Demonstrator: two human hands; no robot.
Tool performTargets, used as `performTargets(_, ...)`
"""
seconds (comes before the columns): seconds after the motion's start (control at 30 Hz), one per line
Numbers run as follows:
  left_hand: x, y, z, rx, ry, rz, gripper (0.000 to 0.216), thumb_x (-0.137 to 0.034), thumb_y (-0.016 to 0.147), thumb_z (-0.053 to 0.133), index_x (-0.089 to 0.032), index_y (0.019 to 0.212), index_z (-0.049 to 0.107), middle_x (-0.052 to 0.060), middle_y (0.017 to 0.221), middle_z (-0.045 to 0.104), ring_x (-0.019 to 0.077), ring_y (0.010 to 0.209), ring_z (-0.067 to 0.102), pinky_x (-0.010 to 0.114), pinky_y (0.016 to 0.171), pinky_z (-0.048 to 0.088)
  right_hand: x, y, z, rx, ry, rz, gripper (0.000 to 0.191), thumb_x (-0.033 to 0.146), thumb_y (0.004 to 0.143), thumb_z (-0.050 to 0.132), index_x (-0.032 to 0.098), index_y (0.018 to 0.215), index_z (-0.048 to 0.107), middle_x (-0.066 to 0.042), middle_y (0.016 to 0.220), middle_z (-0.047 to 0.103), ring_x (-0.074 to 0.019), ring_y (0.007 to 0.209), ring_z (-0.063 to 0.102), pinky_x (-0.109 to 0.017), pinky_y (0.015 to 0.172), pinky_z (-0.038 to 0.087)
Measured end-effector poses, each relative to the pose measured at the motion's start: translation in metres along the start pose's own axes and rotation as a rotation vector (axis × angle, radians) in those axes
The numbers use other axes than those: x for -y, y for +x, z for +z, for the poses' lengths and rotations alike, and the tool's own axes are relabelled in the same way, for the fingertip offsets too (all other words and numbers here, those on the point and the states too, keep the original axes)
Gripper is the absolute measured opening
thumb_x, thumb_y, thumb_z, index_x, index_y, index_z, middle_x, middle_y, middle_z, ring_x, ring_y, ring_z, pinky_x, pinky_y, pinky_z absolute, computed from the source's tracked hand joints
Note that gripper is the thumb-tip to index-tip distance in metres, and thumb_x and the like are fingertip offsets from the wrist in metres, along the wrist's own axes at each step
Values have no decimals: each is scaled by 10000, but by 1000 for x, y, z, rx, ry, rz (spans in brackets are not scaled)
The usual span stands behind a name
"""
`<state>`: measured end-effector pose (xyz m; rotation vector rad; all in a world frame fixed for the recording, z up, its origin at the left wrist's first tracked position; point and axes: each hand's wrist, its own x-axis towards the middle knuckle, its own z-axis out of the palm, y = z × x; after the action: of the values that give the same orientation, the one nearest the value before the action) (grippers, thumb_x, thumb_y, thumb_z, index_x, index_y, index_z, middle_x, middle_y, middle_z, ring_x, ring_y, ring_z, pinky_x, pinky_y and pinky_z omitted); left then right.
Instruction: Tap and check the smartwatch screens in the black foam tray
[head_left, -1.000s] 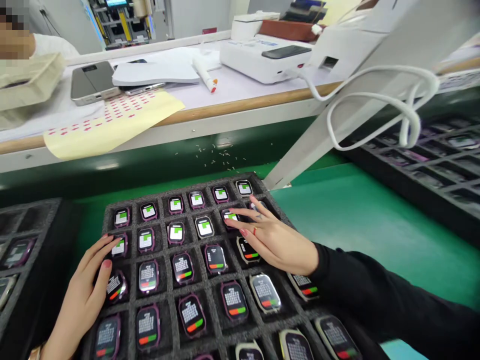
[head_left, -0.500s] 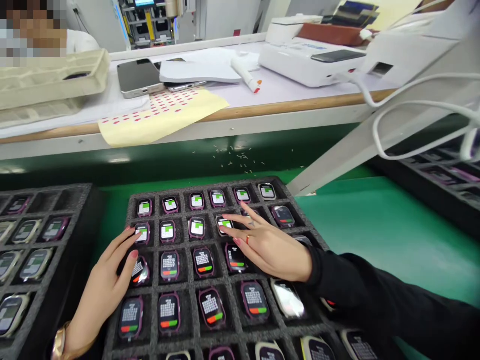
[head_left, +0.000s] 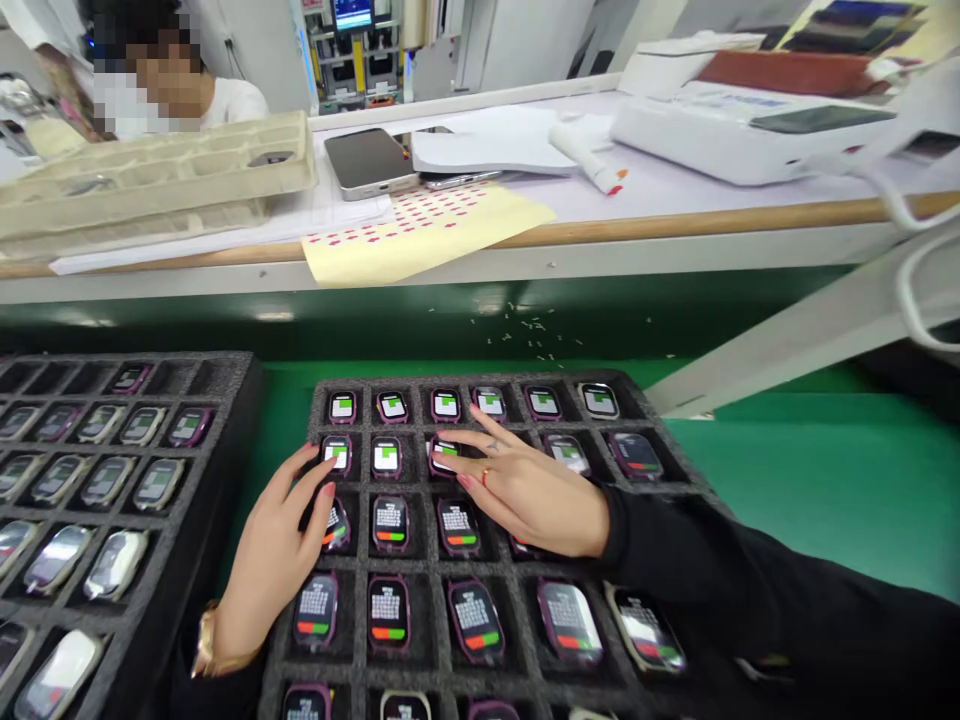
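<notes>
A dark foam tray (head_left: 357,620) holds rows of smartwatches, one to a compartment, with lit screens. My left hand (head_left: 276,530) lies at the tray's left edge, fingers apart, its fingertips at the leftmost watch (head_left: 337,453) of the second row. Another watch (head_left: 337,525) just below is partly hidden by that hand. From the right, my right hand (head_left: 532,495) reaches across with spread fingers. Its fingertips are over the third purple-framed watch (head_left: 444,455) in the same row, covering part of the screen. Neither hand grips anything. White-and-green screens show in the upper rows, red-and-green bars lower down.
A second foam tray of watches (head_left: 169,520) stands at left. Behind is a raised shelf with a phone (head_left: 369,162), a yellow sticker sheet (head_left: 420,235), a marker (head_left: 589,160), a plastic compartment tray (head_left: 217,155) and a white device (head_left: 750,135). A slanted post (head_left: 780,325) rises at right. A person sits beyond.
The view has swung left, so everything appears further right. My right hand has moved one compartment left, from the fourth watch to the third. My left hand stays by the same watch.
</notes>
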<state>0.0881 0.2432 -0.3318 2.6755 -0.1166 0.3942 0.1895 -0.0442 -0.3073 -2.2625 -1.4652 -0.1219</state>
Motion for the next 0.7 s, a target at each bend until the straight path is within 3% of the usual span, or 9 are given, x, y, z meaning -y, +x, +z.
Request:
performTargets(0.27, -4, -1, 1, -26, -15, -23, 322, -283, 948, 451, -252, 1241, 582, 84, 1335, 530, 223, 1250, 514, 408, 1069, 450, 12, 21, -6, -18, 42, -67, 379, 126, 975, 345, 151, 1144, 684, -73, 1116, 720, -249, 1262, 525, -590, 1178, 246)
performTargets(0.53, -5, -2, 0, -75, 32, -47, 323, -274, 950, 450, -237, 1242, 583, 107, 1316, 520, 238, 1205, 532, 424, 1016, 480, 21, 56, 25, 37, 53, -131, 378, 162, 986, 346, 61, 1178, 656, -109, 1052, 736, -281, 1249, 529, -605, 1175, 221)
performTargets(0.7, -5, -2, -1, -59, 68, -20, 366, -271, 943, 462, -260, 1298, 552, 114, 1370, 469, 263, 1281, 456, 462, 1035, 468, 13, 54, 18, -21, 49, -141, 391, 139, 983, 320, 87, 1165, 663, -91, 1105, 723, -264, 1246, 534, -587, 1180, 234)
